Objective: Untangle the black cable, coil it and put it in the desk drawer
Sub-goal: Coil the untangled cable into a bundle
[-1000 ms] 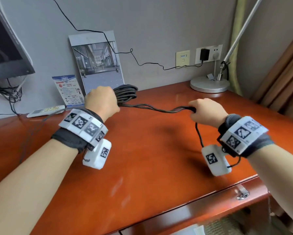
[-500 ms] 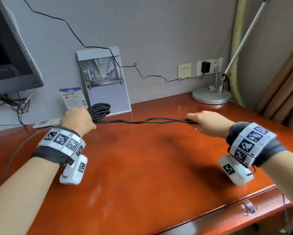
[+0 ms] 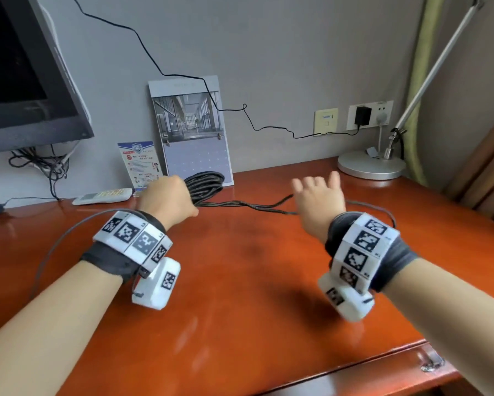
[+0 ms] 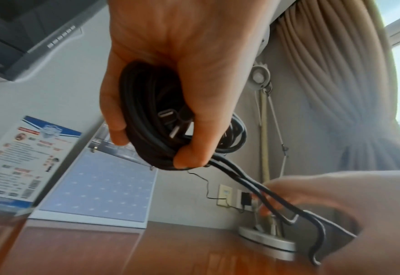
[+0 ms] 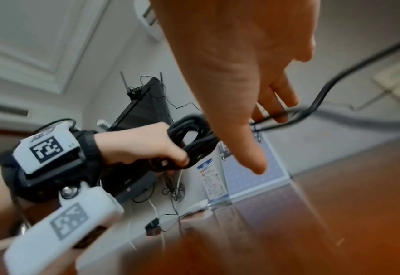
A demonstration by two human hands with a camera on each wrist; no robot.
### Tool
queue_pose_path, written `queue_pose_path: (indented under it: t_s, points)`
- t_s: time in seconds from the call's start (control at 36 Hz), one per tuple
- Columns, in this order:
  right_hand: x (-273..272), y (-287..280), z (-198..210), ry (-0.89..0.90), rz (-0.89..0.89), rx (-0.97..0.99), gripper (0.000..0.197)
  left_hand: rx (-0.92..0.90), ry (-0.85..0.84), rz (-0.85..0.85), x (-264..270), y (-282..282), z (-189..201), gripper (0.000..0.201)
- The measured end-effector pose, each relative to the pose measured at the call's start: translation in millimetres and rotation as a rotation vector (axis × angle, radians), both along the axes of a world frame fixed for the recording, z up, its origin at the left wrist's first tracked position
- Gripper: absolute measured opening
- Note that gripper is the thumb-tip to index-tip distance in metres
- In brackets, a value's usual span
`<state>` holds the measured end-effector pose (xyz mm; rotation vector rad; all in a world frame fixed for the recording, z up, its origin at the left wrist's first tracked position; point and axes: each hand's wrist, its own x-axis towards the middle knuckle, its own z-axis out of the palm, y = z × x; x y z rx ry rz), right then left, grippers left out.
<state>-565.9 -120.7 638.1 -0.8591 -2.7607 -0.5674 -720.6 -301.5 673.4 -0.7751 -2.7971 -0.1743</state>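
A: Half a second ago the right hand (image 3: 318,201) pinched the strands; now its fingers are spread and hold nothing, hovering at 3 o'clock over the loose run.

B: And the left hand (image 3: 165,200)?

A: Curled tight round the black cable (image 3: 204,185); the coiled bundle sits in that fist near the calendar (image 3: 194,130) at 12 o'clock, with several strands trailing right across the desk (image 3: 240,281).

B: Risk?

A: I'd judge the slack strands may twist or slip over the desk edge with nothing tensioning them; the coil could loosen in the fist too; the drawer (image 3: 383,372) at 5 o'clock looks closed.
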Motion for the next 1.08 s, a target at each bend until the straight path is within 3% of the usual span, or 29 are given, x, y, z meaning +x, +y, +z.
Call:
queue_pose_path:
  t_s: [0.08, 0.14, 0.19, 0.22, 0.28, 0.36, 0.42, 0.56, 0.64, 0.72, 0.78, 0.86, 0.92, 0.97, 1.03, 1.08]
  points:
    - [-19.3, -28.7, -12.5, -0.037, 0.141, -0.234, 0.063, 0.004, 0.011, -0.055, 13.3, 9.2, 4.1, 0.032]
    - [-25.5, -35.3, -15.4, -0.042, 0.153, -0.401, 0.047, -0.001, 0.029, -0.068, 19.5, 12.4, 8.5, 0.034]
    - [-25.2, -31.3, -14.6, 0.01, 0.158, -0.444, 0.028, 0.008, 0.045, -0.063, 21.0, 12.2, 11.7, 0.035]
    - [-24.1, -27.6, -12.6, 0.039, 0.165, -0.421, 0.027, 0.01, 0.056, -0.057, 20.8, 11.2, 12.4, 0.035]
    - [-21.2, -24.2, -6.4, 0.138, 0.229, -0.183, 0.028, -0.007, 0.092, -0.037, 18.2, 10.2, 12.6, 0.031]
    - [-18.6, -24.4, 7.6, 0.338, 0.448, 0.341, 0.026, -0.081, 0.125, 0.013, 14.4, 17.1, 13.4, 0.023]
    - [-18.9, -23.9, 14.3, 0.372, 0.625, 0.552, 0.027, -0.162, 0.099, 0.029, 17.3, 23.8, 13.8, 0.02]
    - [-21.9, -24.4, 34.1, 0.37, 0.974, 0.73, 0.044, -0.374, 0.134, -0.106, 35.6, 37.7, -3.4, 0.009]
    - [-26.6, -15.5, 48.7, 0.303, 1.058, 0.79, 0.035, -0.513, 0.234, -0.28, 50.2, 40.3, -20.2, 0.016]
    - [-27.8, 2.0, 57.8, 0.253, 0.991, 0.79, 0.017, -0.514, 0.29, -0.434, 59.4, 35.0, -25.7, 0.021]
    - [-24.7, 11.1, 55.2, 0.218, 0.954, 0.665, 0.011, -0.446, 0.304, -0.549, 64.4, 30.4, -26.5, 0.02]
    - [-25.0, 12.7, 41.2, 0.222, 0.85, 0.331, 0.007, -0.281, 0.276, -0.641, 72.8, 26.1, -21.3, 0.032]
    - [-22.3, 9.0, 31.7, 0.199, 0.716, 0.044, 0.016, -0.154, 0.235, -0.638, 73.5, 24.1, -12.1, 0.039]
    - [-16.6, 3.9, 24.0, 0.108, 0.594, -0.153, 0.012, -0.058, 0.212, -0.608, 69.1, 21.8, -1.1, 0.04]
    - [-14.7, -2.2, 15.3, 0.15, 0.599, -0.42, 0.005, 0.001, 0.232, -0.592, 62.4, 20.1, 8.0, 0.04]
    - [-21.2, -2.4, 9.8, 0.282, 0.565, -0.494, 0.015, 0.073, 0.214, -0.56, 56.1, 18.4, 14.8, 0.045]
